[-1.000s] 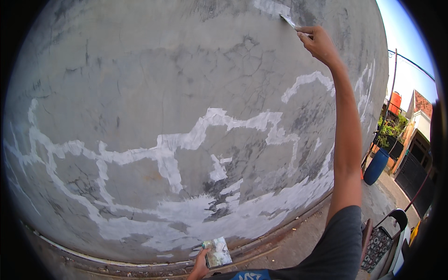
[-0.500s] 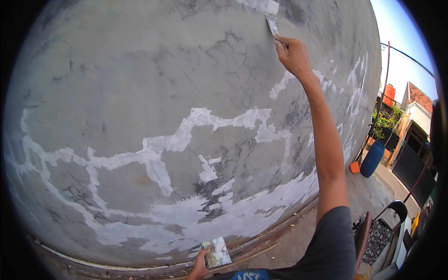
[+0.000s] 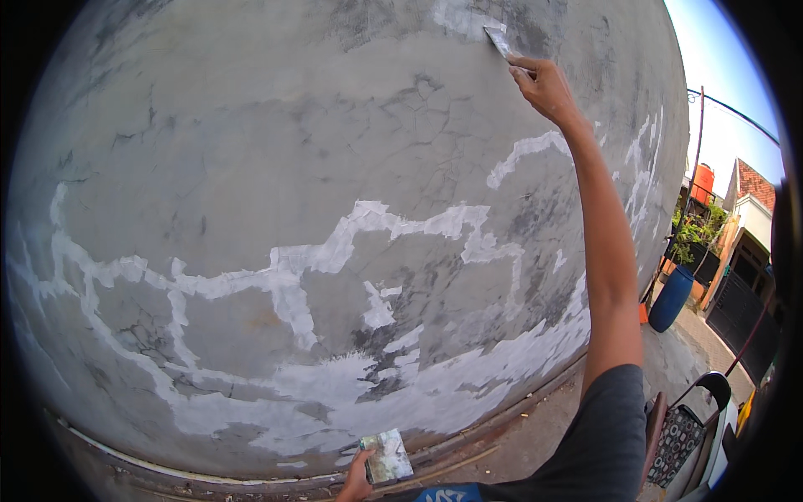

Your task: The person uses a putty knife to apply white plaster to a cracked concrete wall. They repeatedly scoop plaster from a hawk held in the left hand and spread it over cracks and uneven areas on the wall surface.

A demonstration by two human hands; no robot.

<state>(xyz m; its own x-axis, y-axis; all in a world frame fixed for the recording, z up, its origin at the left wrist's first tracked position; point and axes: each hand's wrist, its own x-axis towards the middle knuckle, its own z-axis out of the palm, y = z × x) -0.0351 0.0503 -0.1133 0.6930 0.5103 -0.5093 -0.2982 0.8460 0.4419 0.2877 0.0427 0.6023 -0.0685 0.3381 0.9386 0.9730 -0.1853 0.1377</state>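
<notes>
High on a grey, cracked wall, my right hand grips a putty knife. Its blade is at the lower right of a fresh white filler patch, near the top of the view. My right arm is stretched upward. Low at the bottom edge, my left hand is closed on the left side of a flat, rectangular board smeared with white filler. White filler streaks zigzag over the wall's middle, with a broad white band along its lower part.
A ledge and pipe run along the wall's foot. On the right stand a chair with a patterned seat, a blue barrel, green plants and a dark gate. An orange tank is farther off.
The view has shifted slightly, moving the wall right and down in it. My right hand has moved a little right with the putty knife, whose blade now tilts more to the left.
</notes>
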